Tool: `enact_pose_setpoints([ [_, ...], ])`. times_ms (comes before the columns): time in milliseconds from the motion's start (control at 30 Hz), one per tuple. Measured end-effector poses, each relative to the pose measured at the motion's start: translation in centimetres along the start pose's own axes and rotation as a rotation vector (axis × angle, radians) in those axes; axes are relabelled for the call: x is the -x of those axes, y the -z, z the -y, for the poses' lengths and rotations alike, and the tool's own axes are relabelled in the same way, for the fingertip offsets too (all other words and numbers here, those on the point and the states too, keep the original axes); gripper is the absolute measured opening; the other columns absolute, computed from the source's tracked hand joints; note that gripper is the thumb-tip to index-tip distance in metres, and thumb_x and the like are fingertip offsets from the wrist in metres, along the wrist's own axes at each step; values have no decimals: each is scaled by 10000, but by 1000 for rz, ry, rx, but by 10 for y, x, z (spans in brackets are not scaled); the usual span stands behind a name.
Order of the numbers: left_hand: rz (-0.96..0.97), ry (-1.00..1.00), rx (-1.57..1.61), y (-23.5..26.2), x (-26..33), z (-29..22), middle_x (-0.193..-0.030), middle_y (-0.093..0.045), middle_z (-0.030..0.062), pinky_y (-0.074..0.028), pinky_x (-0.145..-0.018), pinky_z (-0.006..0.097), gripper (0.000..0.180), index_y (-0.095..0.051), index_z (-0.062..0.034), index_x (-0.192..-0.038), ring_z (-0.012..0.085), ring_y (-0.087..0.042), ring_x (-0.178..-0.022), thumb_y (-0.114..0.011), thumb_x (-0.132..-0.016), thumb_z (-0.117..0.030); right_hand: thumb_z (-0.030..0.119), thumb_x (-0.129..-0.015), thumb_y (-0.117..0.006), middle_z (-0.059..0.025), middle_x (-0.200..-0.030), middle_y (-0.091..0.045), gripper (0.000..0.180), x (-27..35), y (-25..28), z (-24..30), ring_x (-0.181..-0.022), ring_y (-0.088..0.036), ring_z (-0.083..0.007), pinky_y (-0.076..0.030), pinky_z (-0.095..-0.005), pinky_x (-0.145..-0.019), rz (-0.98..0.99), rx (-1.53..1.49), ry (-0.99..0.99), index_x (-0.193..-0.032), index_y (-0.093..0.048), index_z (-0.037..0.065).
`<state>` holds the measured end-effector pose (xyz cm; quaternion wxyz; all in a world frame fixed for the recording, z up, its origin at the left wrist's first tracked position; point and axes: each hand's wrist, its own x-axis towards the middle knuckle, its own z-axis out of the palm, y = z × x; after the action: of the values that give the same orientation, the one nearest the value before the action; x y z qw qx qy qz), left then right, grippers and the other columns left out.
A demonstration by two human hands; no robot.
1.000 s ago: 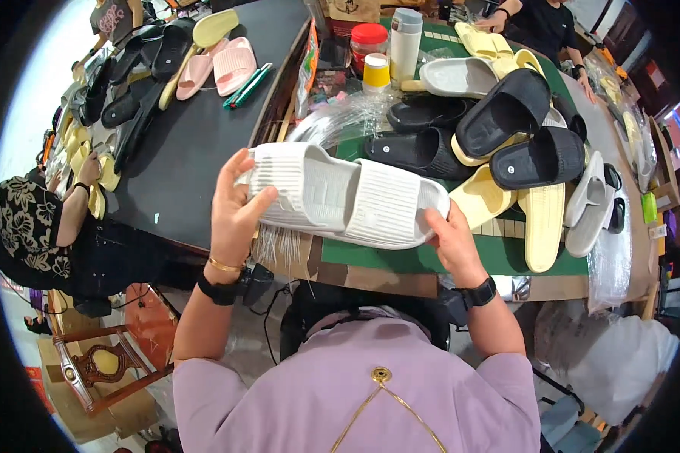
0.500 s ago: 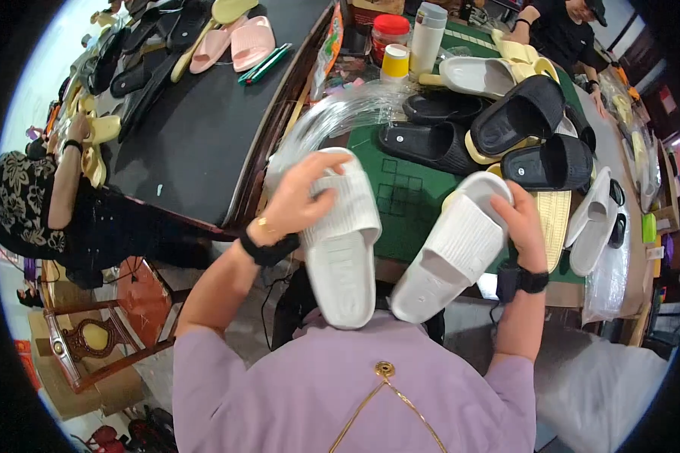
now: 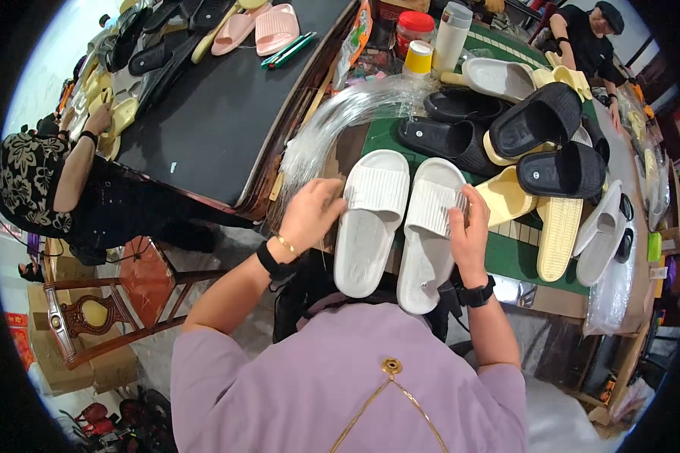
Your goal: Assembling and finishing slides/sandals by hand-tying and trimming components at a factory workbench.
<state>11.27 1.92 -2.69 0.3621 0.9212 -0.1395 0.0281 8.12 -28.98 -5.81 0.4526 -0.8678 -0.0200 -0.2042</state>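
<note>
Two white slide sandals with ribbed straps lie side by side before me, toes away, at the near edge of the green mat. My left hand (image 3: 313, 213) has its fingers closed against the outer edge of the left white slide sandal (image 3: 364, 245), by the strap. On the other side, my right hand (image 3: 470, 235) grips the outer edge of the right white slide sandal (image 3: 425, 260), thumb near the strap. Just beyond them is a bundle of clear plastic bags (image 3: 321, 124). A pale yellow slide sandal (image 3: 510, 198) sits close to my right hand.
Black slide sandals (image 3: 540, 117) are heaped on the green mat (image 3: 510, 257) at right. Behind stand a red-lidded jar (image 3: 414, 32), a yellow cup (image 3: 418, 57) and a white flask (image 3: 452, 36). One person works at the left black table (image 3: 204, 113), another at far right.
Both white slide sandals have come together and now point straight ahead; they were apart and angled. My left hand moved from the top of its strap to the outer edge.
</note>
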Motion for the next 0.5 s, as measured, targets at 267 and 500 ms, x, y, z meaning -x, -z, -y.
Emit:
enact_pose_setpoints([
  [267, -18, 158, -373, -15, -69, 29, -894, -664, 203, -533, -741, 467, 200, -684, -34, -884, 368, -649, -822, -602, -855, -214, 177, -933, -530, -227, -1349, -469, 374, -20, -28, -4, -1244, -416, -396, -305, -473, -1064, 15, 117, 6, -1229, -516, -51],
  [500, -33, 202, -576, -36, -92, 45, -847, -704, 174, -577, -692, 419, 160, -721, -59, -795, 334, -702, -797, -607, -841, -161, 131, -900, -551, -226, -1338, -463, 358, 3, -16, 3, -1248, -406, -383, -307, -467, -1068, -15, 62, -3, -1204, -527, -58],
])
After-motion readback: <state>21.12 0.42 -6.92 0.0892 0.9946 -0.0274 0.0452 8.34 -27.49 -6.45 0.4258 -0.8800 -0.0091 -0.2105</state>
